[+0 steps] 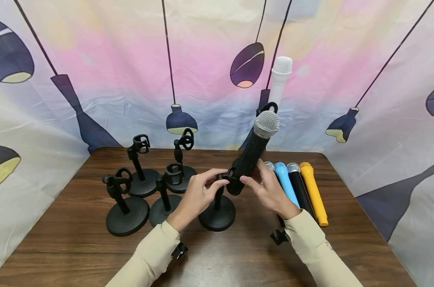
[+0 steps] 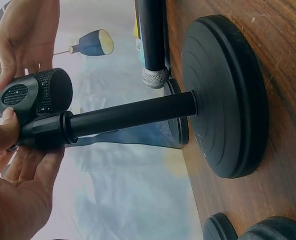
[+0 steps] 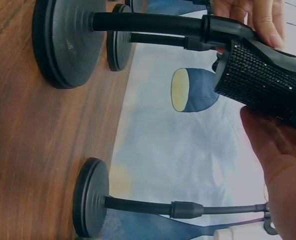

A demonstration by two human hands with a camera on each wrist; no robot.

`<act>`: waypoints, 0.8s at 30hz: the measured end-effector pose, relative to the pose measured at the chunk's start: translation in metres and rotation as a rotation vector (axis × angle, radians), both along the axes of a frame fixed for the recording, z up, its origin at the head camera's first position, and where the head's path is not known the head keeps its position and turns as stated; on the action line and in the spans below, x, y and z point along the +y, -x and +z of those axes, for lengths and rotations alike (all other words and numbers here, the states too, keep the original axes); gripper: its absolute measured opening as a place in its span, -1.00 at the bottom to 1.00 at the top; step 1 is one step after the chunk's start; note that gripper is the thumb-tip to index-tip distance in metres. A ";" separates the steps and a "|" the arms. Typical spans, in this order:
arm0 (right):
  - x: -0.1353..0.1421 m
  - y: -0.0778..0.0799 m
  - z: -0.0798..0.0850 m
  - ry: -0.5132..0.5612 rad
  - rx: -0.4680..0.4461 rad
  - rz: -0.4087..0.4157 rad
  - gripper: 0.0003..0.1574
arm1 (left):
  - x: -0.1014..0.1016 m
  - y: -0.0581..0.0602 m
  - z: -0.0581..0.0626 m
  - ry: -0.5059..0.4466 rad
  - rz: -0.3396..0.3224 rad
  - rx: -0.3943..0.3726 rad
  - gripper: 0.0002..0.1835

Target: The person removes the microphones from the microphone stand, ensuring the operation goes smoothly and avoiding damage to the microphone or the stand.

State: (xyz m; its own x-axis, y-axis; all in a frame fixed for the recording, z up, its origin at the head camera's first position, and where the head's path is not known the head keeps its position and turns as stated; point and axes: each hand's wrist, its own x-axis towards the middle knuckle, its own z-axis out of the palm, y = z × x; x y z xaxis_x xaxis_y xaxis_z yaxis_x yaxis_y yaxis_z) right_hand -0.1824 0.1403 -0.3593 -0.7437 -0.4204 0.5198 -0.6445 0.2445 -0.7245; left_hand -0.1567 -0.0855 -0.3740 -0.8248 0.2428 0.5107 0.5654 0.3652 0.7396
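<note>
A black microphone (image 1: 248, 157) with a silver mesh head slants up and to the right, its lower end in the clip of a black desktop stand (image 1: 217, 217). Rhinestone-like studs cover its body (image 3: 260, 80) in the right wrist view. My left hand (image 1: 200, 192) pinches the stand's clip (image 2: 40, 132) between thumb and fingers, below the microphone's tail. From the right, my right hand (image 1: 268, 190) grips the microphone's body with thumb in front and fingers behind. The stand's round base (image 2: 222, 95) is on the table.
Several black stands with bare clips (image 1: 127, 215) stand at the left. Behind the held microphone, a white microphone (image 1: 279, 81) is up in another stand. Blue (image 1: 286, 183), black (image 1: 302, 193) and yellow (image 1: 314, 195) microphones lie at the right. A patterned cloth (image 1: 210, 71) hangs behind the wooden table (image 1: 59, 255).
</note>
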 end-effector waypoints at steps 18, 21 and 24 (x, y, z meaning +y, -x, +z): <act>0.007 0.001 0.014 0.040 -0.008 0.012 -0.38 | 0.002 0.000 0.001 -0.012 -0.021 -0.036 -0.69; 0.009 0.001 0.017 0.047 -0.024 0.014 -0.38 | 0.002 0.001 0.001 -0.014 -0.022 -0.029 -0.69; 0.010 0.002 0.019 0.066 -0.046 0.020 -0.37 | 0.001 0.000 0.002 -0.012 -0.020 -0.025 -0.69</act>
